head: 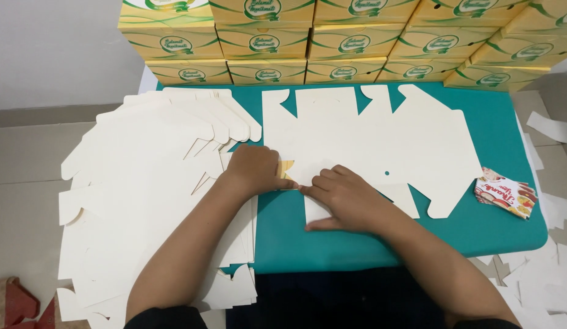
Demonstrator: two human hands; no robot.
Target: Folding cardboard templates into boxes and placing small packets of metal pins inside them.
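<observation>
Both forearms reach forward from the near edge of the desk and converge toward its middle. The left hand (254, 169) lies knuckles up, its fingers (282, 181) curled and pointing right, pressed flat down. The right hand (344, 198) lies palm down just beside it, fingers bent with the tips toward the left hand, thumb stretched along the near side. The fingertips of both hands almost meet.

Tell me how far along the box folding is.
Done: finished yellow boxes stand stacked along the back of the green table. In hand: the left hand and right hand press a flap of one flat cardboard sheet. Left: a fanned pile of flat sheets lies beside the left hand.
</observation>
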